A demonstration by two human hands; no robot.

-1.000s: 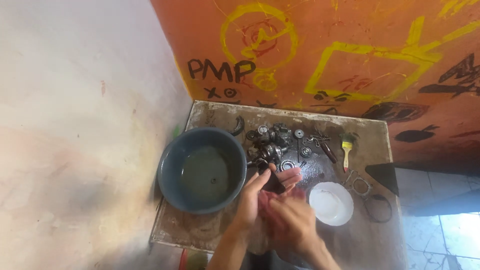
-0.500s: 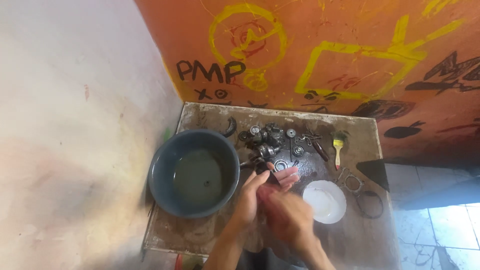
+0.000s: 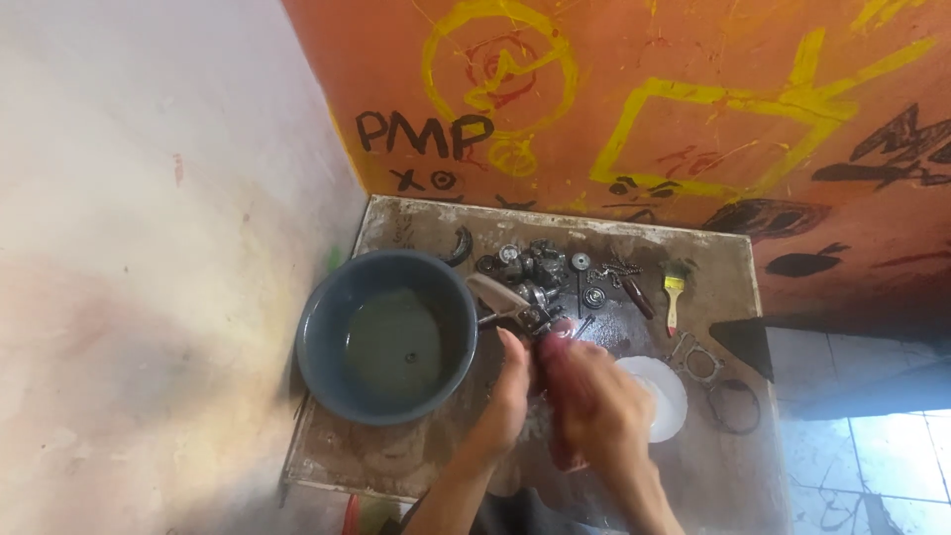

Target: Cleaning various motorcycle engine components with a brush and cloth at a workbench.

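Both hands meet over the near middle of the grimy table point(image 3: 416, 223). The left hand point(image 3: 510, 391) and right hand point(image 3: 594, 401) press together, fingers curled around a small dark metal part point(image 3: 540, 322), though the view is too blurred to tell what kind. Just left sits the blue basin point(image 3: 317, 347) of murky liquid. Right lies a white lid point(image 3: 669, 391); farther off, a yellow-handled brush point(image 3: 674, 292).

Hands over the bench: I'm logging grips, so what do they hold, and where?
Both hands close together around something hidden between them; what it is and where it's gripped cannot be told.
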